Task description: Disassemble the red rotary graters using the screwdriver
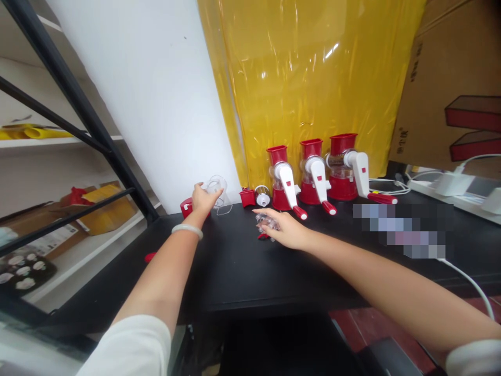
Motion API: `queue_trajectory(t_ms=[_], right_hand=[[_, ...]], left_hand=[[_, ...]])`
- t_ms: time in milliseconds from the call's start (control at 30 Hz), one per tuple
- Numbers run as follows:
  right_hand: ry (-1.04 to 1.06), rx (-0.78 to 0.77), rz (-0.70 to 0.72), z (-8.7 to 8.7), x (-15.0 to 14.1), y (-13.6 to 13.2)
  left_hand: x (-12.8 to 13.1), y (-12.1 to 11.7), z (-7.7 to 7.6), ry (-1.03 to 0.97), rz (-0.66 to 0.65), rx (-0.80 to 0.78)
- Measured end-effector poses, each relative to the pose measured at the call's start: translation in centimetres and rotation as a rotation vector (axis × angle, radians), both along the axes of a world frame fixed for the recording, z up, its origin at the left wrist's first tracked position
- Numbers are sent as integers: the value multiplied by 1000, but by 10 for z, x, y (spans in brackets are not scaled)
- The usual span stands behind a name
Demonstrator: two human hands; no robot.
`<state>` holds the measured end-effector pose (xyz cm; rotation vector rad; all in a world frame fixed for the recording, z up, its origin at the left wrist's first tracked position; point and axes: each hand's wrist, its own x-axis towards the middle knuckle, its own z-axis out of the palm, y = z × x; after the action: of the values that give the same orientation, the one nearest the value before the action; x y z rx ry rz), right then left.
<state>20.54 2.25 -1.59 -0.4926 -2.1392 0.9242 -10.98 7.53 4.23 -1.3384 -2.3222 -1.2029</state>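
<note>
My left hand (205, 199) is closed on a clear plastic grater housing (224, 208) near the back of the black table. Just left of that hand, a red plastic part (187, 208) is partly hidden by it. My right hand (286, 230) grips a small clear plastic part (267, 222), whose exact kind I cannot make out. Beneath its fingers a bit of red plastic (263, 237) shows. Between and behind both hands lie a red hopper-like piece (247, 198) and a metal grater drum (262, 196) with a white end.
Three assembled red-and-white rotary graters (279, 175) stand in a row at the back, cranks forward. A power strip (430, 185) with cables and a pixelated object (403, 230) are on the right. A red piece (150, 257) lies by my left forearm. Black shelving (74, 99) borders the left.
</note>
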Motion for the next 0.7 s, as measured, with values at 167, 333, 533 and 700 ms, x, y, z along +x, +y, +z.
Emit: queue_trajectory(t_ms=[167, 333, 533, 700], right_hand=[[-73, 42, -38, 3, 2, -3], [-80, 47, -52, 3, 2, -2], [-55, 74, -60, -2, 1, 2], [-59, 85, -57, -4, 0, 3]], left_hand=[[-4, 0, -3, 92, 65, -51], [-4, 0, 3, 144, 127, -107], [-2, -8, 10, 138, 103, -185], [7, -14, 16, 168, 99, -63]])
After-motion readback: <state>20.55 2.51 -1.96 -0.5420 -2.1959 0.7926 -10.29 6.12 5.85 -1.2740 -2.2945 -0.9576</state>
